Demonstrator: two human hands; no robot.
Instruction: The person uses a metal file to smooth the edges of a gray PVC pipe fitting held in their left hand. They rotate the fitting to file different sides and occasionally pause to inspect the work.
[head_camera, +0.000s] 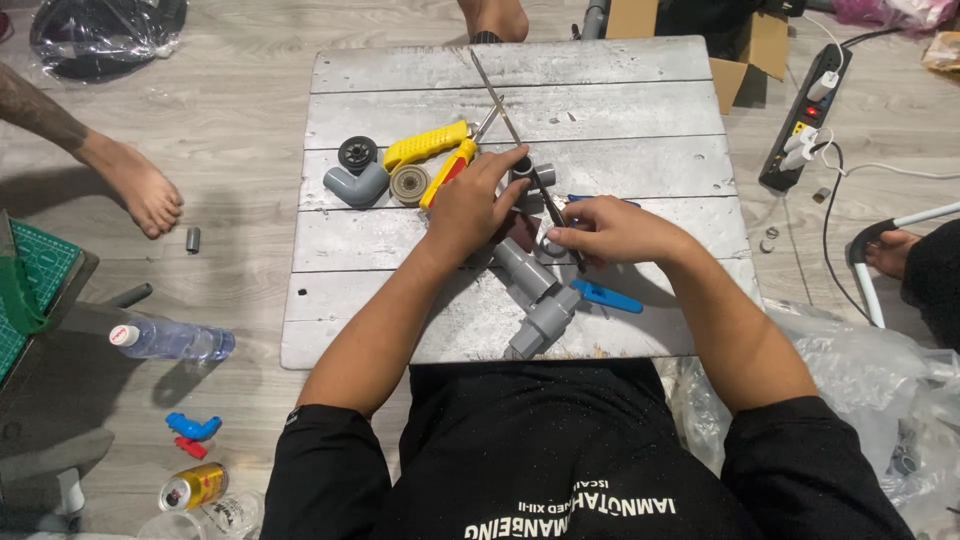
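Observation:
My left hand (468, 208) rests on the silver wooden board (620, 110), fingertips touching a short grey pipe fitting (523, 166). My right hand (608, 231) pinches a small grey ring-shaped piece (553, 246) beside a hacksaw blade (512, 125) that runs diagonally across the board. Just below both hands lies a grey pipe assembly (535, 297) with a valve and a blue handle (607, 296). A yellow saw handle (425, 147) lies left of my left hand.
A grey elbow (356, 186), a black wheel (357, 153) and a round disc (409, 184) sit on the board's left. Other people's bare feet (135, 183) are on the floor around. A power strip (805, 120), water bottle (170, 339), can (194, 486) and plastic bags lie nearby.

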